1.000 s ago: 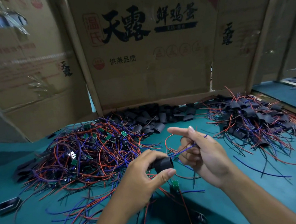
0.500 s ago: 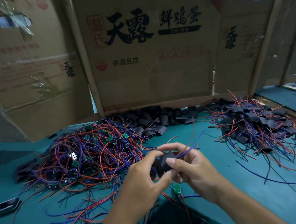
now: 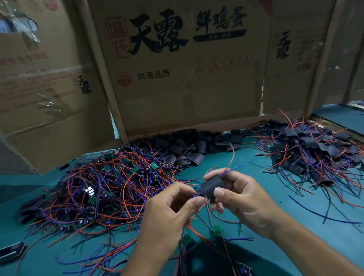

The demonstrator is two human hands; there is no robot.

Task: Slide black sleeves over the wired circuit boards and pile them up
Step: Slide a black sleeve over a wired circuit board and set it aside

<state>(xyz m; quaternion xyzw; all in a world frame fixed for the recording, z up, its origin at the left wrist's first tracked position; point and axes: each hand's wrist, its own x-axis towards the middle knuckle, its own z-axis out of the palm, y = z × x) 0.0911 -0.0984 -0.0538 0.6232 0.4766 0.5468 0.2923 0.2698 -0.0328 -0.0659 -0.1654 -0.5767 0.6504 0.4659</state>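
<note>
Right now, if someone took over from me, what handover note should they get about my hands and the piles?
Right hand holds the black sleeve, wires poking out its far end.
Left hand pinches the wires at the sleeve's near end.
Bare boards: heap on the left.
Empty sleeves: along the cardboard at the back.
Finished pile: on the right.
Done: many sleeved.
Left: seat this one, add it to the finished pile, work through the heap.

Dim, cool, even light falls from above. A dark soft shadow pools on the teal surface (image 3: 342,244) near the bottom edge. Wide-angle distortion bends the cardboard boxes (image 3: 183,88) at the sides; left-hand wires (image 3: 88,195) smear with motion blur.
</note>
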